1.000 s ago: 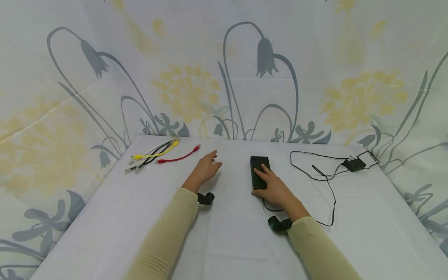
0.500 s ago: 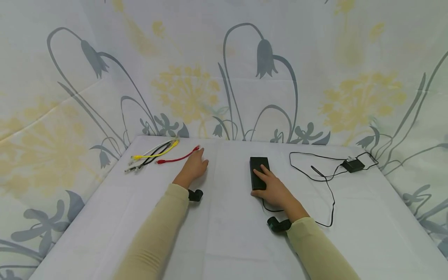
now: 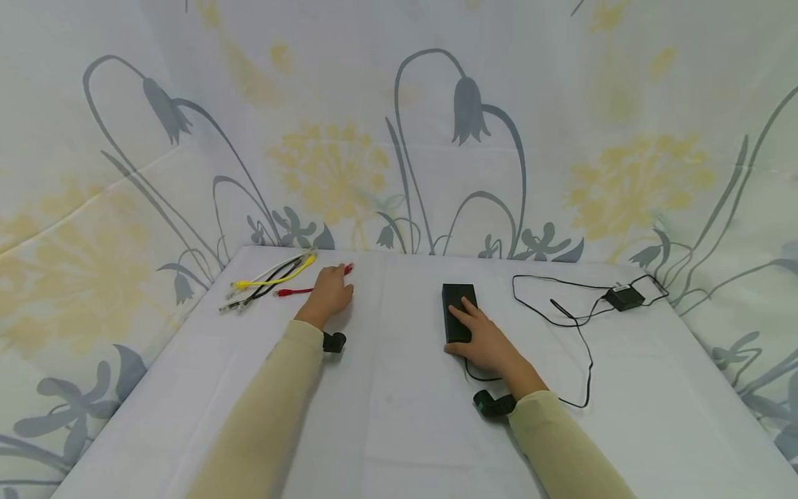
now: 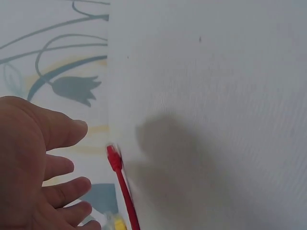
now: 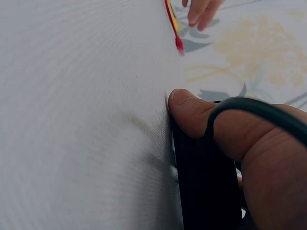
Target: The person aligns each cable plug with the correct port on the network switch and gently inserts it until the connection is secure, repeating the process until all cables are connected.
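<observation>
My left hand [image 3: 328, 294] hovers over a short red patch cable [image 3: 291, 292], hiding its middle in the head view. In the left wrist view, the fingers and thumb stand apart, and a red plug [image 4: 113, 157] lies beyond them on the cloth. Nothing is held there. My right hand [image 3: 489, 341] rests on a flat black box [image 3: 454, 296]. Its fingers spread over the top, and its thumb [image 5: 189, 108] lies against the near end, seen close in the right wrist view. A thin black cord [image 3: 480, 378] comes out at that end.
Yellow, black and white patch cables [image 3: 274, 278] lie in a bunch at the back left. A black power adapter [image 3: 625, 297] with its looped cord [image 3: 548, 320] lies at the right. Behind the white tabletop [image 3: 399, 430] hangs a flowered cloth [image 3: 349, 76].
My left hand has moved left, from beside the red patch cable to over its middle. The right hand and black box stay in place; the head view has shifted slightly.
</observation>
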`<state>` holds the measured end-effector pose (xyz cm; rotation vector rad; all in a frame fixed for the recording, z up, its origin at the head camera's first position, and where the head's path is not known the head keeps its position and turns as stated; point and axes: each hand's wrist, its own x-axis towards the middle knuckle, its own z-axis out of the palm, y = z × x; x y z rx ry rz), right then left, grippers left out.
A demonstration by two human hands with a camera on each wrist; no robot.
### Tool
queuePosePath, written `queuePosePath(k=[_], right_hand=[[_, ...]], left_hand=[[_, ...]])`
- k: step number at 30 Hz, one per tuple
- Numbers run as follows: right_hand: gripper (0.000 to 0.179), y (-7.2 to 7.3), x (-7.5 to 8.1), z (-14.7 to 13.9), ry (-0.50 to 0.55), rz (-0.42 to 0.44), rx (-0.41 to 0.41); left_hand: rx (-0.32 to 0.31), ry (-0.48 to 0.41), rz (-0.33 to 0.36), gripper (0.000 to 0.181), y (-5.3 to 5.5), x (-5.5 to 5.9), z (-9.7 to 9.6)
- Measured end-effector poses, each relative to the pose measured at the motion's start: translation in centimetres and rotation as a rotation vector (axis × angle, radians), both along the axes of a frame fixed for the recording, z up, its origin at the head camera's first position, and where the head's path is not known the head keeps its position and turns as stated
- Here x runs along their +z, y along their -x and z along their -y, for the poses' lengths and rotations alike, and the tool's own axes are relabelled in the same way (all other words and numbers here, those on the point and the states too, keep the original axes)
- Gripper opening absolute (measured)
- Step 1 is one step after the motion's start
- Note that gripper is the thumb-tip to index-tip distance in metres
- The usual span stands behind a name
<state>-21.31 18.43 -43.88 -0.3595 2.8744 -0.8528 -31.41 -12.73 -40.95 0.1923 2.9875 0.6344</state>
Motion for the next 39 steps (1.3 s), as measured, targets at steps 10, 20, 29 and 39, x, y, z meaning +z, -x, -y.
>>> queuePosePath(k=[10,20,29,39], right_hand=[[0.077,-0.5,-0.5,0.5,0.004,0.008,0.0],[0.077,-0.4,-0.1,0.5,0.018,0.007,0.001],[0.077,-0.4,0.1,0.4,0.017,0.013,-0.004],[0.077,-0.3,0.2,0.2,0.001,-0.004,-0.002]], left_hand=[[-0.004,0.055,0.131,0.058,0.1,-0.5,1.1],[-0.02,0.065,0.176,0.056,0.5,-0.7,1.2],[0.019,0.121,0.122,0.051,0.1,-0.6,0.5],[0.088,0.175,0.011,0.029,-0.6,-0.3,-0.2]])
